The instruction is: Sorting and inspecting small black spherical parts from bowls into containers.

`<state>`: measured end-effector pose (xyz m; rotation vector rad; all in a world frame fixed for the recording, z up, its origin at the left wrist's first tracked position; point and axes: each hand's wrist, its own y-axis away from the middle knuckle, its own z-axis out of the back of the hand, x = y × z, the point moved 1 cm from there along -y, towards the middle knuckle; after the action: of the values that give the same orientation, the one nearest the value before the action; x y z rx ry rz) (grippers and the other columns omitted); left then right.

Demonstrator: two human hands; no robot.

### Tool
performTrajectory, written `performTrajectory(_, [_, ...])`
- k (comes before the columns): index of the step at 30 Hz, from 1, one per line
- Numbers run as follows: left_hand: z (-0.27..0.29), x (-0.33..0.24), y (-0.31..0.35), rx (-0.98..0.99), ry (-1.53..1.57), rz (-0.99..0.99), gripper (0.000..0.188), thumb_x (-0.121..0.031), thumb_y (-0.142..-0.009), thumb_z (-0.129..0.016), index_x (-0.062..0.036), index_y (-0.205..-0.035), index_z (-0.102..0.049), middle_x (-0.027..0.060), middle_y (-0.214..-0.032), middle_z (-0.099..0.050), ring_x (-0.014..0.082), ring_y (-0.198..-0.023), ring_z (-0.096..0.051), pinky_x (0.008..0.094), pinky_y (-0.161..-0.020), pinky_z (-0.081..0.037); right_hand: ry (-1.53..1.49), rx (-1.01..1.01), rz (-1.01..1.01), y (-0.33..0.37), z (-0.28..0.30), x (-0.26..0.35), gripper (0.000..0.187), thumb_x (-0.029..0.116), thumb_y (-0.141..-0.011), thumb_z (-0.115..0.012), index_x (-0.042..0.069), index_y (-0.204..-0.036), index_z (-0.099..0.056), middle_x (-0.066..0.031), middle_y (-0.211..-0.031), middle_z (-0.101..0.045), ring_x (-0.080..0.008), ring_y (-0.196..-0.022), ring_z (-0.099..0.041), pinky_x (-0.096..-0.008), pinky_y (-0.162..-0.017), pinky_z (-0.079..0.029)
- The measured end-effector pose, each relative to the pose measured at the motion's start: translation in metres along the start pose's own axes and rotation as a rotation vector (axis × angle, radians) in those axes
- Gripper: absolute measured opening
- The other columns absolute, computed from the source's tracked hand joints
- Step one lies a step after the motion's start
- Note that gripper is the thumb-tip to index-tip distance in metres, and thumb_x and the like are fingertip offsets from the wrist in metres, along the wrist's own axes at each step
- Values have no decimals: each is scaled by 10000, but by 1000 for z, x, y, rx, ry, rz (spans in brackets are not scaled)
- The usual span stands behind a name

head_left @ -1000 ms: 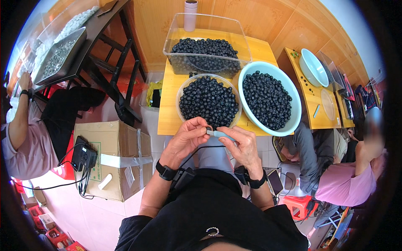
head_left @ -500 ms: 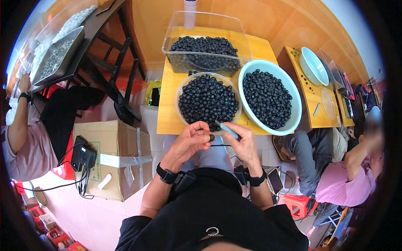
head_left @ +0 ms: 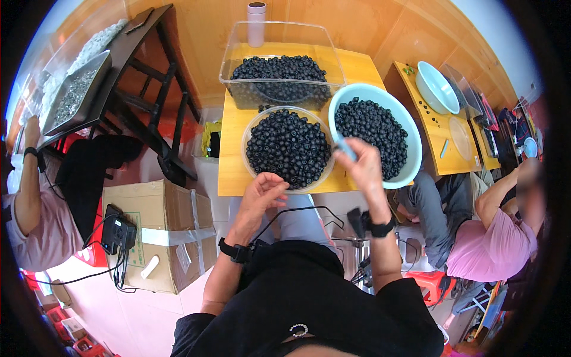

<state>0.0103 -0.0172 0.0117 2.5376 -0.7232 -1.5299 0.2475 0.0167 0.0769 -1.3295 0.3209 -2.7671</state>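
My left hand (head_left: 264,193) is at the near edge of a round clear tub (head_left: 245,149) heaped with black, bead-like round pieces (head_left: 288,149). Its fingers are loosely curled and apart, with nothing visible between them. My right hand (head_left: 366,169) grips a slim light-blue tool (head_left: 345,150), held over the left rim of a pale blue basin (head_left: 414,137). Motion blurs the tool's tip, so its exact kind is unclear. More of the same black pieces (head_left: 375,128) fill the basin.
Behind the tub stands a clear rectangular bin (head_left: 279,98) of black pieces, with a pink bottle (head_left: 256,27) beyond it. All rest on a yellow table (head_left: 232,172). A taped carton (head_left: 154,220) stands left on the floor. Other people sit at both sides.
My right hand has swung right and up with the blue tool, away from my left hand. The dark piece pinched in my left fingers no longer shows, and those fingers have loosened.
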Motion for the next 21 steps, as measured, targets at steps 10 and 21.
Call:
performTrajectory(10, [20, -6, -11, -152, -219, -187, 148, -62, -838, -618, -13, -977, -604, 82, -883, -647, 113, -732, -613, 234, -668, -526, -165, -224, -129, -4, 24, -19, 267, 103, -808, -639, 29, -1064, -634, 60, -735, -567, -5, -511, -380, -173, -435, -285])
performTrajectory(21, [-9, -13, -43, -34, -1343, -599, 198, 51, -662, -638, -27, -844, -641, 116, -820, -540, 298, -839, -556, 375, -747, -465, -396, -140, -309, 50, 2, -17, 177, 68, -814, -637, 4, -977, -660, 63, -720, -549, -16, -625, -417, -171, -552, -330])
